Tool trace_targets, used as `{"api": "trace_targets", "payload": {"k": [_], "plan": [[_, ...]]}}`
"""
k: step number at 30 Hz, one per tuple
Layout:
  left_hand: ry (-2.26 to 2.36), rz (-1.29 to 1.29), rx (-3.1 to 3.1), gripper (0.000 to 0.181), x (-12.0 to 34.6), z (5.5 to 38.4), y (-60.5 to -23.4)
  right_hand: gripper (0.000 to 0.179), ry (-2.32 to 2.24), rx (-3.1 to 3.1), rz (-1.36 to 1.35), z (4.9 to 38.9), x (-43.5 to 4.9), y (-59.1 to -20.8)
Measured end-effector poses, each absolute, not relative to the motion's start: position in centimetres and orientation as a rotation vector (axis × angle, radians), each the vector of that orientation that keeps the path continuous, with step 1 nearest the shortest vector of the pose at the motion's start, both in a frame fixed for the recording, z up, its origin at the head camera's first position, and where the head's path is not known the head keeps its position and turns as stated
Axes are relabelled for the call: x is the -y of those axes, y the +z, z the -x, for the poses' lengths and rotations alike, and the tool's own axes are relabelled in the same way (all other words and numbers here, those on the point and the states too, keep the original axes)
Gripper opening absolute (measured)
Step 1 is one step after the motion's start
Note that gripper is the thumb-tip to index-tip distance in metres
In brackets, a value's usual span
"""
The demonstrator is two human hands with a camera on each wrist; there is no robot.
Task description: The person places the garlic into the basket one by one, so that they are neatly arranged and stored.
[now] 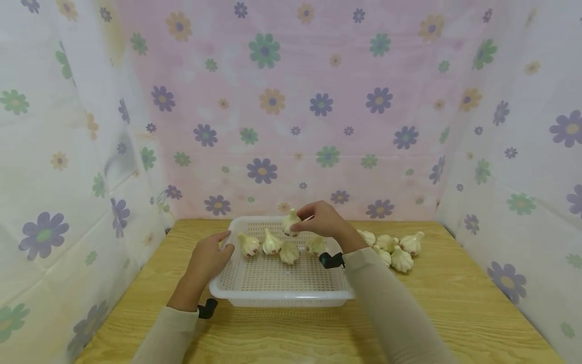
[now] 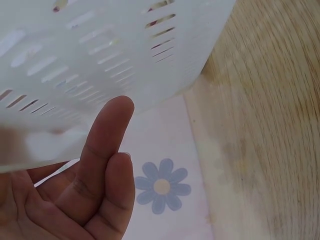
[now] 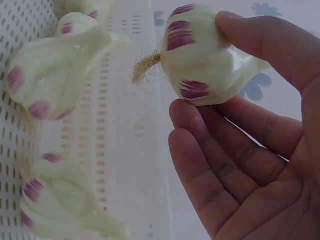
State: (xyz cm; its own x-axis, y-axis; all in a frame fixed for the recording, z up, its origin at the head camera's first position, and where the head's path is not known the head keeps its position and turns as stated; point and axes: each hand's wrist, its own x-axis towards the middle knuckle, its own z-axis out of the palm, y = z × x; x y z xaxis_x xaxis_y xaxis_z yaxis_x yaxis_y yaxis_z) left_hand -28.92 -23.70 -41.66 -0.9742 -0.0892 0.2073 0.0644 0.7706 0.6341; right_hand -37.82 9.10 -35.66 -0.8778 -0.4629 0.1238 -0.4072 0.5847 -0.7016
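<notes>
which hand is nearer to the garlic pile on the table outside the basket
Right. The right hand holds a bulb over the basket, left of the garlic pile; the left hand is farther left, at the basket's left rim.

"See both arms?"

"Yes, pale sleeves down to the wrists. The left forearm rises from the bottom edge, left of centre; the right forearm slants inward from lower right."

"How's the left hand?"

"Gripping, left of centre, thumb and forefinger pointing right. In its wrist view, two fingers stand side by side at lower left."

"And the right hand?"

"Slightly higher, nearer the middle, reaching left. Its wrist view shows a pinch: thumb above at upper right, fingertips underneath, palm at lower right."
</notes>
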Motion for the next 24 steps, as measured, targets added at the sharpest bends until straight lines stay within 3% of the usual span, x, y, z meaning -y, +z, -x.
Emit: {"api": "trace_targets", "payload": {"k": [24], "plan": [[-0.970, -0.026, 2.732, 0.053, 23.6, 29.0, -41.8, 0.051, -1.212, -2.412, 0.852, 37.2, -2.2, -38.3]]}}
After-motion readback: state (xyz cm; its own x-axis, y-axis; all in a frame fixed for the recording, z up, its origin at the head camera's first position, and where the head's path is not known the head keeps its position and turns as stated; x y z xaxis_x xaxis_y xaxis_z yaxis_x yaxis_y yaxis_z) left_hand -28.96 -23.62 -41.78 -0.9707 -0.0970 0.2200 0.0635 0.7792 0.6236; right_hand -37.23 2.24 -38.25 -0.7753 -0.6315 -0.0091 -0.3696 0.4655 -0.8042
